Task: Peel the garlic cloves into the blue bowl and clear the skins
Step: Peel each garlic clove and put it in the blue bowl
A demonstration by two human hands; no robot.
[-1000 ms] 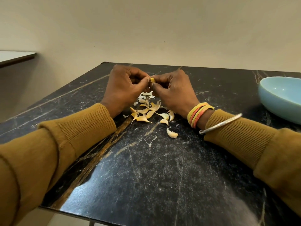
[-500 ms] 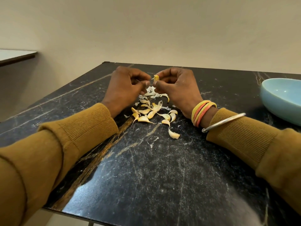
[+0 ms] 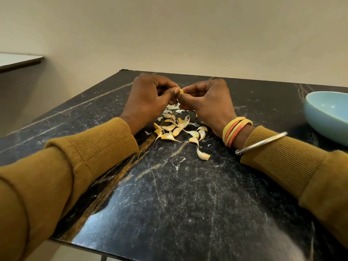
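Left hand (image 3: 150, 99), right hand (image 3: 209, 102) seemingly pinch clove (image 3: 181, 91).

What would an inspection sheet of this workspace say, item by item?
Surface: black marble table, glossy, with pale veins.
Job's things: garlic clove raised above the table; loose cloves heaped below it; blue bowl at the right, cut off by the frame.
Clutter: papery skins scattered at the heap's far side.
Hands: left hand and right hand both pinch the raised clove.
Cables: nothing seen.
Surroundings: plain wall; second tabletop at far left.
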